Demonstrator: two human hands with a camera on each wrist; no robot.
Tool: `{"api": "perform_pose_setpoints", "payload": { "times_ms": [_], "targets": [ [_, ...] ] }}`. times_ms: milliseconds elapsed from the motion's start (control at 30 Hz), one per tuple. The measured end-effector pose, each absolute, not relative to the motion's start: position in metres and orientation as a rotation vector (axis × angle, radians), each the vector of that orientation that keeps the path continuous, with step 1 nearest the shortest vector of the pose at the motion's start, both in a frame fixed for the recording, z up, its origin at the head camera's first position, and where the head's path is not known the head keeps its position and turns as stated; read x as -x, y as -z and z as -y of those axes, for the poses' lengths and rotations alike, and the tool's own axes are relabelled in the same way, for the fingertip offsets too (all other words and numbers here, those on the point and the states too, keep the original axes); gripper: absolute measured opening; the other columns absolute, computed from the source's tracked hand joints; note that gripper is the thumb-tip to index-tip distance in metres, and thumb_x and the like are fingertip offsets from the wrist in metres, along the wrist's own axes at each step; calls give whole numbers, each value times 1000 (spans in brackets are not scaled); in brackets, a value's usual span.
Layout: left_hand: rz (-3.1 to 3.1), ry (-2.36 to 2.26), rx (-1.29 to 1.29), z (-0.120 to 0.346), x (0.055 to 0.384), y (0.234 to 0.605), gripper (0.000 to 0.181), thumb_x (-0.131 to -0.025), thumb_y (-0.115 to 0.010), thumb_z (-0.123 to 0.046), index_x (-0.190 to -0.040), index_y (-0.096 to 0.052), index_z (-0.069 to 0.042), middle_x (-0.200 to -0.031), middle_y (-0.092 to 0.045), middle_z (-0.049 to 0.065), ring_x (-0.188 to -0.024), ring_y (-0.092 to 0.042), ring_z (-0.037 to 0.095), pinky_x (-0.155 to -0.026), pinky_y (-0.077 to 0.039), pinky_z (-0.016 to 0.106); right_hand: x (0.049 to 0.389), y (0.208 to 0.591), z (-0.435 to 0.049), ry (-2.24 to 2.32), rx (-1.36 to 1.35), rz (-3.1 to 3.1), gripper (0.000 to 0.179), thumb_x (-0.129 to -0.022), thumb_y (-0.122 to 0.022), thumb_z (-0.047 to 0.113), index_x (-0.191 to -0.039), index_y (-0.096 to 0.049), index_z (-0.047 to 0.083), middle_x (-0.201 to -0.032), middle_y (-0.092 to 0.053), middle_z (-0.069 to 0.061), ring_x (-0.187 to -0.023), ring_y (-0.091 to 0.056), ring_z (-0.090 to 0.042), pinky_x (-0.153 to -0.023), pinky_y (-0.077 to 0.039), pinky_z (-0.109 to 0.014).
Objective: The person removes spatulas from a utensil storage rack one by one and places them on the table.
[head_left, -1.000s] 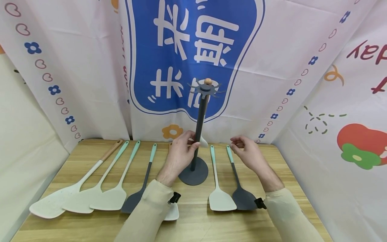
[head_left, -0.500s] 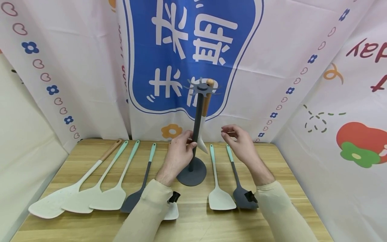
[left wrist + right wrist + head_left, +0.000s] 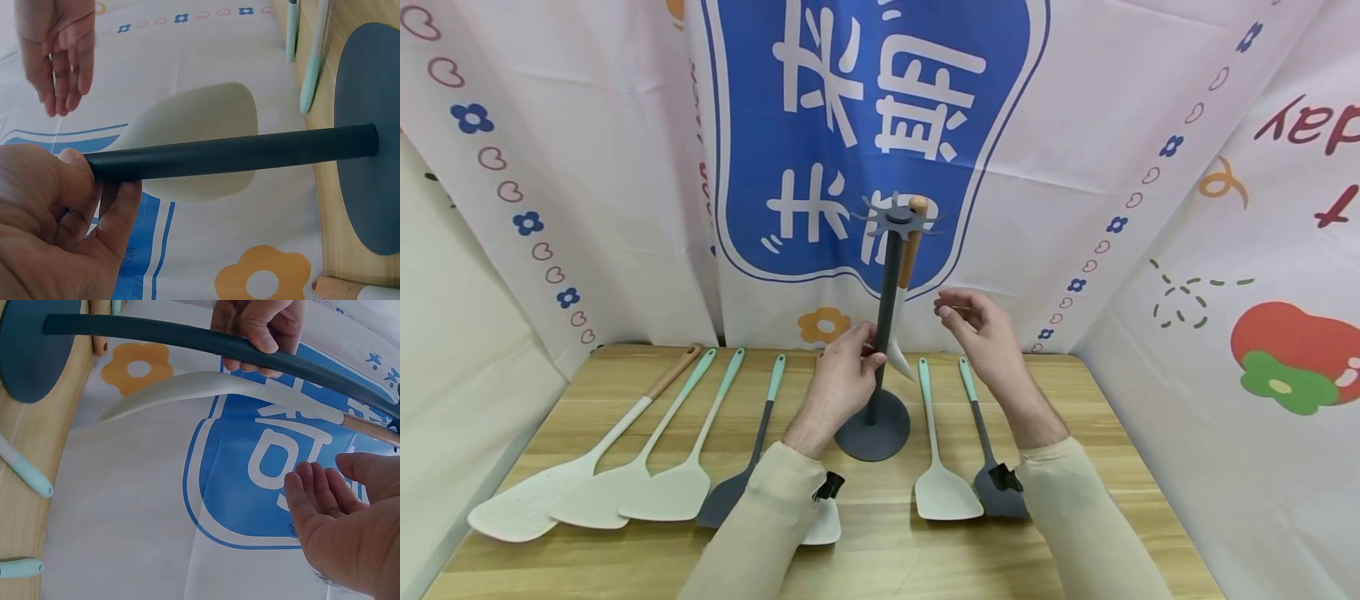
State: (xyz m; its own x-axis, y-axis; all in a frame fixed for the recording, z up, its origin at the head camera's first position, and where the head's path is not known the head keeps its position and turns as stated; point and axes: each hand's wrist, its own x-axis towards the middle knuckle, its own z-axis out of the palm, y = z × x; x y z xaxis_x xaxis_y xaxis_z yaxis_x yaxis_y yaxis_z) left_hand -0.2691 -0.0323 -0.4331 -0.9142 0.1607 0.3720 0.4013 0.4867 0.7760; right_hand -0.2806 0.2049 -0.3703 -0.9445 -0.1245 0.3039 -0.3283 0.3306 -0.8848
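Observation:
My left hand (image 3: 842, 379) grips the pole (image 3: 889, 292) of a dark grey utensil rack, with fingers and thumb around it. The rack's hooked top (image 3: 898, 218) holds a white spatula (image 3: 206, 387) by its wooden handle (image 3: 909, 262). It hangs behind and to the right of the pole, blade down. My right hand (image 3: 988, 337) is in the air right of the rack, fingers slightly bent and holding nothing. In the right wrist view it stands apart from the spatula. The rack's round base (image 3: 872, 442) stands on the wooden table.
Right of the base lie a white spatula (image 3: 943, 496) and a dark grey one (image 3: 992, 492), both mint-handled. On the left lie a wooden-handled white spatula (image 3: 520, 504), several mint-handled ones, and another white blade (image 3: 825, 525) partly under my left arm. Printed cloth (image 3: 1000, 250) surrounds the table.
My right hand has moved left and upward, closer to the rack. The hanging spatula's handle, earlier mostly behind the pole, now shows to its right. The left hand keeps its grip.

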Motion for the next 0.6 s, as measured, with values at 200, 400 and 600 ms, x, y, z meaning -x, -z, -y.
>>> {"api": "perform_pose_setpoints", "payload": {
  "times_ms": [200, 400, 600],
  "targets": [
    [2514, 1386, 515, 35, 272, 431, 12, -114, -73, -1, -125, -73, -6, -125, -79, 16, -119, -83, 37, -95, -74, 53, 285, 366, -198, -1831, -441, 2322, 40, -122, -65, 13, -160, -64, 0, -159, -69, -26, -146, -72, -29, -120, -61, -18],
    [2554, 1383, 518, 36, 273, 429, 13, -115, -73, -3, -127, -72, -8, -127, -79, 15, -121, -84, 36, -96, -75, 53, 289, 362, -187, -1902, -496, 2295, 48, -123, -64, 15, -168, -58, 3, -167, -67, -20, -158, -66, -34, -128, -58, -25],
    [2571, 1364, 544, 34, 274, 427, 14, -113, -75, -3, -125, -73, -9, -127, -79, 14, -121, -84, 36, -97, -75, 52, 290, 359, -176, -1902, -478, 2317, 49, -122, -66, 16, -170, -59, 8, -167, -67, -18, -158, -65, -35, -136, -54, -46]
  ]
}}
